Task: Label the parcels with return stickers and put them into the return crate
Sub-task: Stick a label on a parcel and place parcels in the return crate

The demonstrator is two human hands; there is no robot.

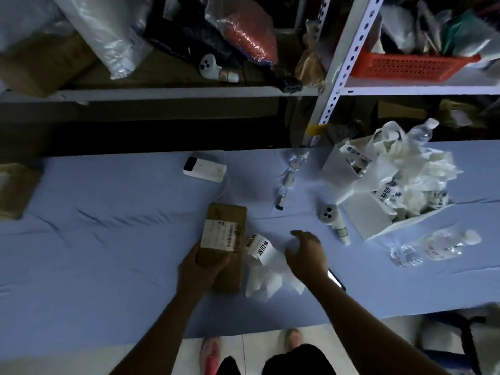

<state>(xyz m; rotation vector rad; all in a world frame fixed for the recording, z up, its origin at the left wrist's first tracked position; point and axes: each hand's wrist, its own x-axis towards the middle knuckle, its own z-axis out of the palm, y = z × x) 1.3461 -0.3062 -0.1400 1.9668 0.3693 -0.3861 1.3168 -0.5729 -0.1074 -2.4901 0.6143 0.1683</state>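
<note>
A pale blue cloth-covered table (108, 239) runs across the whole middle of the view, with a grey metal shelving rack with perforated uprights (341, 77) behind it at 12 o'clock. At 3 o'clock on the table stands an open white cardboard return crate (362, 212), stuffed with white plastic-bagged parcels (389, 171) that carry black-lettered stickers. Just below centre, toward 6 o'clock, a flat brown cardboard parcel with a white shipping label (227, 220) lies on the cloth. The left hand (201, 269) grips its near end, fingers curled around the edge. Touching the parcel's 3 o'clock side is a curled white strip of return stickers on crumpled backing paper (259, 247). The right hand (305, 253) is over that paper with fingers loosely spread and clamped on nothing; whether it touches the paper cannot be told. A clear plastic water bottle (438, 247) lies on its side at 4 o'clock, near the crate. A white rectangular power bank (204, 169) rests at 12 o'clock from the parcel, well apart from it.
</note>
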